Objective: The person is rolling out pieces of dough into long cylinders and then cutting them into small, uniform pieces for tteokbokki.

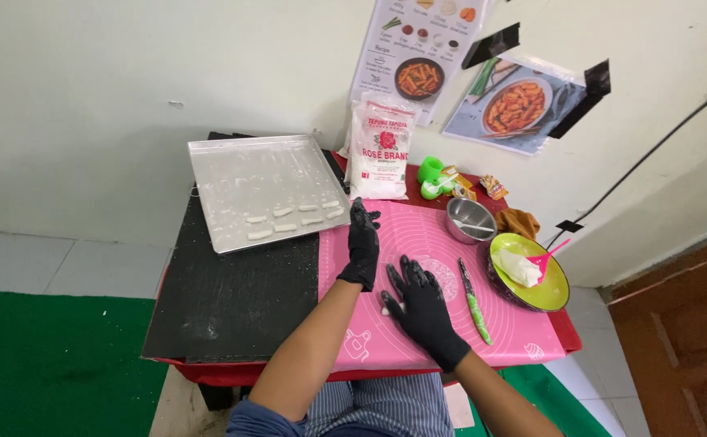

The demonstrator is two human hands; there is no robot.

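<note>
Black-gloved left hand (363,245) and right hand (420,301) – both open, empty – flat on pink silicone mat (442,235); best rolling dough piece (386,310) evenly, lightly.

Pink mat (418,243), black gloves, green bowl (560,291), perhaps silvery tray (240,162)

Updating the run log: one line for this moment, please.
left hand: flat on pink mat | right hand: over dough piece | tray: dough sticks

Open room on black board (232,299) left of hands & lower pink mat (442,340); blocked by tray (264,174) back-left, flour bag (380,150), steel bowl (470,218), green plate (560,287) & knife (475,303) right.
</note>
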